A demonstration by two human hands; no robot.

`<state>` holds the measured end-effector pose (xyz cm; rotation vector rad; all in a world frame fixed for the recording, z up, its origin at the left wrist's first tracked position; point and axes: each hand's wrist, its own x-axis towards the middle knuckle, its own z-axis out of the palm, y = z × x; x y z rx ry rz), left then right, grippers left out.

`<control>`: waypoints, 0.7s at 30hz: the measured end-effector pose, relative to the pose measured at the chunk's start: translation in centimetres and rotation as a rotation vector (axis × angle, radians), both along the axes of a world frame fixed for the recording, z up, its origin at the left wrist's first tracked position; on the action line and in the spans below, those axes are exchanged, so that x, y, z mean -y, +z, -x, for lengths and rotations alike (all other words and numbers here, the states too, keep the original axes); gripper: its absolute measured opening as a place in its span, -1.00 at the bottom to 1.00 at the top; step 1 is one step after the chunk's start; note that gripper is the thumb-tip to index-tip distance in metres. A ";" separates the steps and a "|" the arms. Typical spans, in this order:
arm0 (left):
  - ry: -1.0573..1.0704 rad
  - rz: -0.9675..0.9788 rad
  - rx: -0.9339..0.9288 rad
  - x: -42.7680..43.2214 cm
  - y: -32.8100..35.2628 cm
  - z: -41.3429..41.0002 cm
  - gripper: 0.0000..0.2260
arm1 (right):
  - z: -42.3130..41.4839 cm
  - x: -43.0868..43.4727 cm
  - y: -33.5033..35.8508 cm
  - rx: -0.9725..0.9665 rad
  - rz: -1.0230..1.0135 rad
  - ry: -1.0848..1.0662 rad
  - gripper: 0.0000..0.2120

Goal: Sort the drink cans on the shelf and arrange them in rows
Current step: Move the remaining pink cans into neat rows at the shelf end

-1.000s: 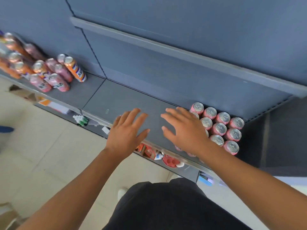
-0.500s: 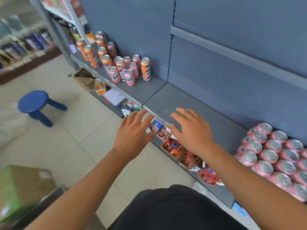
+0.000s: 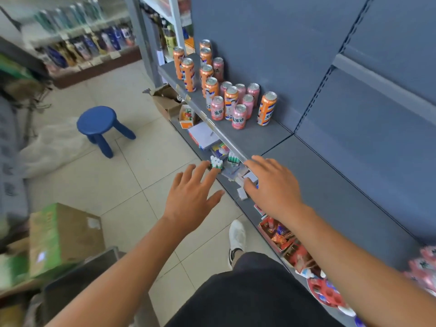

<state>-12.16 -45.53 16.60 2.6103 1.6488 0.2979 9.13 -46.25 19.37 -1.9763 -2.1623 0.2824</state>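
A mixed cluster of orange cans (image 3: 266,109) and pink cans (image 3: 239,116) stands upright on the grey shelf (image 3: 257,138) at upper centre. A blurred group of pink cans (image 3: 424,267) sits at the far right edge of the same shelf. My left hand (image 3: 191,197) hovers over the floor with fingers spread, holding nothing. My right hand (image 3: 271,182) reaches over the shelf's front edge, fingers straight, also empty. Both hands are well short of the mixed cluster.
A lower shelf (image 3: 236,194) below holds small packets and snack boxes. A blue stool (image 3: 99,123) stands on the tiled floor at left. A cardboard box (image 3: 63,237) sits at lower left. My white shoe (image 3: 237,237) is near the shelf base.
The view has swung left along the shelf. The mixed cans are nearer and more central, the sorted pink cans have slid to the right edge, and both open hands travel left with it.
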 end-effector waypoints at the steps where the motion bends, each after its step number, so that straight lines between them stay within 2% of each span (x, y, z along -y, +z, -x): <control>1: 0.010 0.000 -0.004 -1.2 -0.1 0.3 -0.56 | 0.2 -1.4 -0.1 0.008 0.003 0.009 -0.67; 7: 0.075 0.014 -0.021 -9.9 -0.4 1.1 -0.58 | 0.8 -11.4 -1.3 0.005 -0.032 0.037 -0.76; 11: 0.108 0.048 -0.047 -16.7 -0.3 1.0 -0.58 | 0.6 -18.5 -1.8 -0.009 0.004 0.047 -0.70; 18: 0.099 0.105 -0.087 -27.5 -0.1 0.1 -0.56 | -1.0 -29.0 -2.7 -0.020 0.027 0.021 -0.69; 21: 0.052 0.138 -0.123 -31.3 -0.9 0.0 -0.55 | -1.2 -31.9 -3.3 -0.003 0.029 -0.012 -0.74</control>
